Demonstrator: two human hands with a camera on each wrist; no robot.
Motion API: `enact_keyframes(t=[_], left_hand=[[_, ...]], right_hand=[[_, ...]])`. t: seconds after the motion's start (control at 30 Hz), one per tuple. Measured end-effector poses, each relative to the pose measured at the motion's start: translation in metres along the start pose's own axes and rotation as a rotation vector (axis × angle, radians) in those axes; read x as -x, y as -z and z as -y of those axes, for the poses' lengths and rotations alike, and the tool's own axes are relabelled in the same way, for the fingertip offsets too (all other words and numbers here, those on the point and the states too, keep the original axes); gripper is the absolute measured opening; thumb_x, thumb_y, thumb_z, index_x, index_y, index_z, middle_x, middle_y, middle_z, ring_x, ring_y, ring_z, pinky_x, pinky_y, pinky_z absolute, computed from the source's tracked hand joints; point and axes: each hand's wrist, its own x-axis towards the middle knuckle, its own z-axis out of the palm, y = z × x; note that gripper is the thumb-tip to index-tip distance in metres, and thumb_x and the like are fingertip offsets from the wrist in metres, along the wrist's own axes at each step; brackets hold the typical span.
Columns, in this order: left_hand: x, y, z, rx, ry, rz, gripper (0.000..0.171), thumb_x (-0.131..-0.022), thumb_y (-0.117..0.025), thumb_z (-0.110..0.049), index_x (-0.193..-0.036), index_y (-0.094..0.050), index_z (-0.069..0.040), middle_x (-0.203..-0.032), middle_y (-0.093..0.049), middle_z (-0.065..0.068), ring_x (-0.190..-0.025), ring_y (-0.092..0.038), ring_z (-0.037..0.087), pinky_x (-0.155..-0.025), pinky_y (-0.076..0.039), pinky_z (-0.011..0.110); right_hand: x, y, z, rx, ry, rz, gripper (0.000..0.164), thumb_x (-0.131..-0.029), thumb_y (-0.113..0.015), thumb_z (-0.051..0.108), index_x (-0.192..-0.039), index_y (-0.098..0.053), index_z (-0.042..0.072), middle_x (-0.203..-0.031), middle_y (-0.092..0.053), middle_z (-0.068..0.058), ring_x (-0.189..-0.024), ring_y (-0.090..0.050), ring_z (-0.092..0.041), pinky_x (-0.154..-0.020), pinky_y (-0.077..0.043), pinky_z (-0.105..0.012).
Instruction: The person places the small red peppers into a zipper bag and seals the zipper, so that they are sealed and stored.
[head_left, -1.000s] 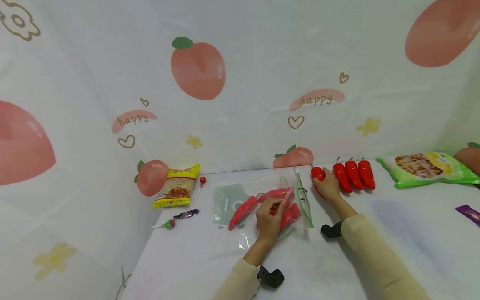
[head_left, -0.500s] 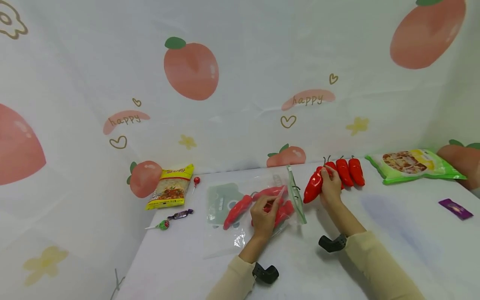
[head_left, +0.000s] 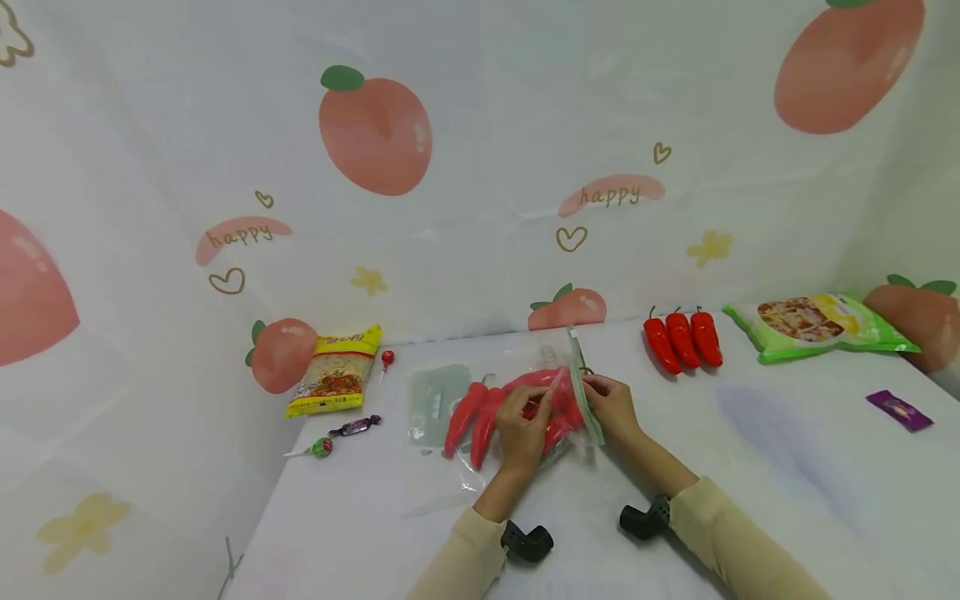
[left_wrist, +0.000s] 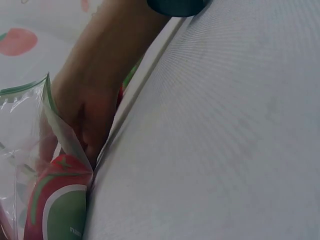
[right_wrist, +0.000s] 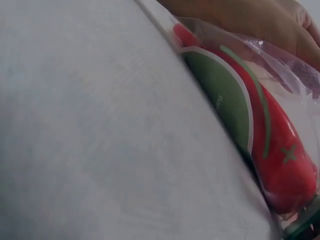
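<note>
A clear zip bag (head_left: 437,408) with a green zip edge lies flat in the middle of the table, its mouth to the right. Several red chili peppers (head_left: 463,417) are inside it. My left hand (head_left: 523,429) rests over the bag and pinches its upper film near the mouth. At the mouth, the fingers of my right hand (head_left: 617,408) hold a red chili pepper (head_left: 572,404) by its stem end; its body lies within the bag. The left wrist view shows the right hand (left_wrist: 92,115) at the bag's opening, fingertips partly hidden behind film.
Three red chili peppers (head_left: 680,342) lie at the back right, beside a green food packet (head_left: 813,323). A purple wrapper (head_left: 900,410) is farther right. On the left are a yellow packet (head_left: 335,371), a red lollipop (head_left: 387,358), a wrapped candy (head_left: 356,426) and a green lollipop (head_left: 322,447).
My right hand has picked up a chili pepper from the row, carried it left and put it into the bag mouth. The left hand keeps pinching the film; peppers inside have shifted.
</note>
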Motion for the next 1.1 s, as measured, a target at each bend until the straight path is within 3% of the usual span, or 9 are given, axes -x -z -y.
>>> enact_keyframes(t=[0.23,0.33,0.43,0.5,0.6,0.7,0.77,0.9,1.1], left_hand=[[-0.001,0.001,-0.001,-0.028,0.028,0.01,0.012,-0.083,-0.068,-0.017,-0.088,-0.07,-0.007,-0.083,-0.07,0.002,-0.078,-0.064,0.012,-0.07,-0.054,0.02],[-0.001,0.002,0.0,-0.021,0.037,0.014,0.013,-0.083,-0.067,-0.018,-0.089,-0.069,-0.007,-0.084,-0.07,0.002,-0.078,-0.064,0.012,-0.07,-0.054,0.021],[0.0,0.003,0.0,-0.016,0.044,0.022,0.012,-0.083,-0.067,-0.017,-0.09,-0.069,-0.008,-0.085,-0.07,0.002,-0.078,-0.064,0.012,-0.071,-0.054,0.02],[0.001,0.002,0.0,-0.011,0.036,0.026,0.011,-0.083,-0.067,-0.017,-0.09,-0.069,-0.008,-0.084,-0.069,0.002,-0.076,-0.064,0.012,-0.069,-0.054,0.019],[0.003,0.002,0.001,-0.005,0.025,0.025,0.011,-0.083,-0.068,-0.016,-0.09,-0.069,-0.008,-0.083,-0.069,0.002,-0.074,-0.064,0.011,-0.068,-0.054,0.018],[0.003,0.001,0.002,-0.008,0.007,0.021,0.01,-0.082,-0.068,-0.015,-0.09,-0.068,-0.008,-0.083,-0.069,0.002,-0.075,-0.064,0.011,-0.069,-0.054,0.018],[0.003,0.001,0.0,-0.011,0.011,0.02,0.011,-0.082,-0.068,-0.015,-0.09,-0.068,-0.008,-0.083,-0.069,0.002,-0.076,-0.064,0.01,-0.07,-0.054,0.018],[0.003,0.001,-0.002,-0.015,0.018,0.019,0.012,-0.082,-0.068,-0.016,-0.09,-0.068,-0.007,-0.084,-0.069,0.002,-0.077,-0.064,0.01,-0.072,-0.054,0.018],[0.002,0.001,-0.002,-0.029,0.018,0.019,0.013,-0.083,-0.067,-0.017,-0.09,-0.068,-0.006,-0.084,-0.069,0.002,-0.078,-0.065,0.011,-0.072,-0.054,0.018]], right_hand=[[-0.008,0.019,0.001,-0.135,0.014,0.013,0.04,-0.089,-0.059,0.023,-0.121,-0.057,0.0,-0.116,-0.064,-0.009,-0.085,-0.057,0.009,-0.077,-0.048,-0.008],[-0.022,0.03,0.001,-0.065,0.085,-0.056,0.037,-0.089,-0.059,0.023,-0.118,-0.059,0.0,-0.104,-0.069,-0.003,-0.079,-0.054,0.013,-0.071,-0.046,-0.004],[-0.044,0.043,0.003,0.016,0.159,-0.172,0.033,-0.089,-0.06,0.019,-0.115,-0.061,0.0,-0.101,-0.069,-0.008,-0.075,-0.054,0.01,-0.067,-0.044,-0.003],[-0.059,0.053,0.006,0.093,0.201,-0.25,0.031,-0.089,-0.059,0.016,-0.115,-0.062,0.001,-0.107,-0.067,-0.015,-0.079,-0.055,0.003,-0.07,-0.042,-0.005],[-0.08,0.07,0.011,0.216,0.257,-0.3,0.032,-0.09,-0.054,0.013,-0.12,-0.058,0.0,-0.117,-0.061,-0.019,-0.097,-0.058,-0.017,-0.086,-0.046,-0.02],[-0.095,0.085,0.013,0.334,0.302,-0.282,0.036,-0.09,-0.052,0.008,-0.124,-0.051,-0.005,-0.125,-0.054,-0.026,-0.114,-0.05,-0.036,-0.1,-0.038,-0.044],[-0.098,0.093,0.01,0.401,0.315,-0.248,0.04,-0.089,-0.051,0.006,-0.126,-0.047,-0.009,-0.126,-0.05,-0.03,-0.119,-0.043,-0.043,-0.104,-0.032,-0.052],[-0.101,0.096,-0.002,0.481,0.297,-0.196,0.045,-0.089,-0.056,0.008,-0.128,-0.044,-0.01,-0.127,-0.048,-0.032,-0.118,-0.042,-0.045,-0.103,-0.032,-0.054],[-0.098,0.085,-0.009,0.47,0.209,-0.124,0.057,-0.089,-0.057,0.015,-0.138,-0.034,-0.003,-0.135,-0.041,-0.029,-0.123,-0.037,-0.045,-0.102,-0.034,-0.057]])
